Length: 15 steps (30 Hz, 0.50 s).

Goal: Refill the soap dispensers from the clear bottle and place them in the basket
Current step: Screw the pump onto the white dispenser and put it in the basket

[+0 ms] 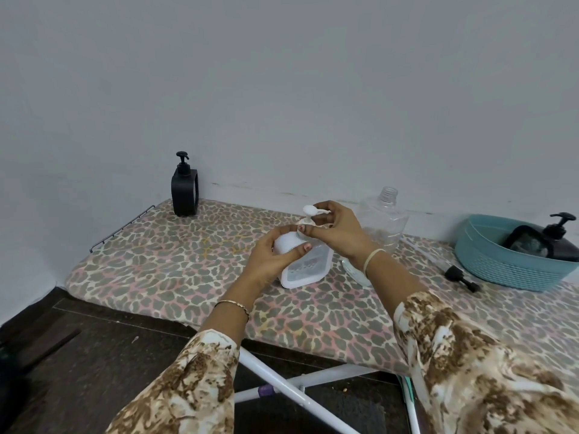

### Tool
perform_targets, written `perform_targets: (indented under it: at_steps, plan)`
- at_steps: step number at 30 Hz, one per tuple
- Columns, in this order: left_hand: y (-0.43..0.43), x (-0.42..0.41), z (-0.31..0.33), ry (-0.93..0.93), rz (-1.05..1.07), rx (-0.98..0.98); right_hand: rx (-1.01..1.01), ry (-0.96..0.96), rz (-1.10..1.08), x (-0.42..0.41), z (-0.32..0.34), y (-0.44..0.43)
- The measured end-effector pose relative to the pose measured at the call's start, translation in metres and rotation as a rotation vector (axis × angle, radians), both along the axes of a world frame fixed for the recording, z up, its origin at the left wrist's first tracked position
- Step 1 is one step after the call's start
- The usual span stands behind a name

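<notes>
A white soap dispenser (305, 264) stands tilted on the leopard-print board (175, 261). My left hand (275, 255) grips its body. My right hand (336, 228) holds the white pump head (310, 211) at the dispenser's neck. Behind my right hand stands the clear bottle (387, 220), uncapped. A black soap dispenser (185, 191) stands at the back left. Another black dispenser (559, 241) leans inside the teal basket (501, 267) at the right.
A loose black pump head (460, 277) lies on the board beside the basket. The grey wall rises right behind the board. White frame legs (282, 386) and a dark floor show below the board's front edge.
</notes>
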<state>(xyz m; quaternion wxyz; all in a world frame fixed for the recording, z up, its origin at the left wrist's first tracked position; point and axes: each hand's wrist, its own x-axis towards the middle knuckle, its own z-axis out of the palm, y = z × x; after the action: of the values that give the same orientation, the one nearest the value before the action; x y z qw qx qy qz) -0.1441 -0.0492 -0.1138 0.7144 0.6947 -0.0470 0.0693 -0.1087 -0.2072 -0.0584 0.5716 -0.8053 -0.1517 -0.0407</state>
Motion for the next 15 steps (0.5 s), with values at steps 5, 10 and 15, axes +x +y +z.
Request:
perform_targets:
  at_steps: [5,10,15]
  plan:
    - [0.003,0.0,0.002,0.002,-0.035,-0.024,-0.059,-0.085,-0.017,-0.002,-0.003,0.003]
    - [0.006,-0.005,0.005,0.014,-0.098,0.002,-0.066,-0.011,0.085,-0.003,0.001,-0.005]
    - [0.006,-0.012,0.007,0.007,-0.159,0.033,0.103,0.23,0.238,-0.009,0.006,-0.019]
